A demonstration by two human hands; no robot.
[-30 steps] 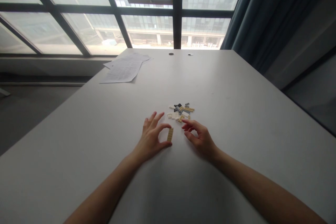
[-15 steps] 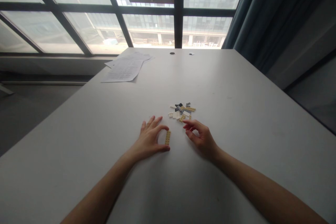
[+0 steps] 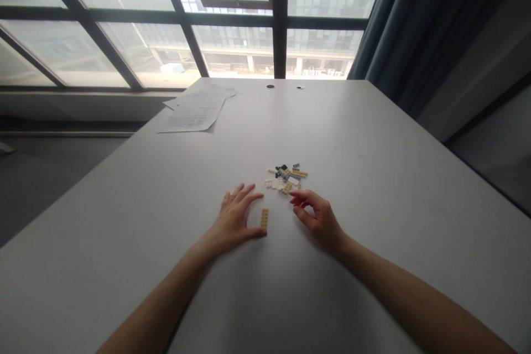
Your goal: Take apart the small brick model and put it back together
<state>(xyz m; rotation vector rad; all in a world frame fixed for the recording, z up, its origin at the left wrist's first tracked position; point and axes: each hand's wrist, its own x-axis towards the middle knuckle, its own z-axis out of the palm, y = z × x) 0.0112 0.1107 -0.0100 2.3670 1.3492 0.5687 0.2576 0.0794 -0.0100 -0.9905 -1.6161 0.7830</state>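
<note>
A tan building-brick plate (image 3: pixel 264 218) with studs lies lengthwise on the white table. Beside it rests my left hand (image 3: pixel 235 217), fingers spread, thumb at the plate's near end and index finger lifted clear of its far end. To the right, my right hand (image 3: pixel 318 220) hovers with loosely bent fingers, thumb and index apart; I see nothing held in it. Just beyond its fingertips is a small pile of building-brick pieces (image 3: pixel 279 183) in white, tan, grey and black.
The white table (image 3: pixel 352 144) stretches forward to large windows. Several printed sheets of paper (image 3: pixel 194 113) lie at its far left edge. Two round cable holes sit near the far edge, one of them a dark hole (image 3: pixel 270 87). A dark blue curtain (image 3: pixel 385 33) hangs at the right.
My left index finger has come off the far end of the tan plate, widening the gap to the thumb. The right hand stays almost still. The view has shifted slightly.
</note>
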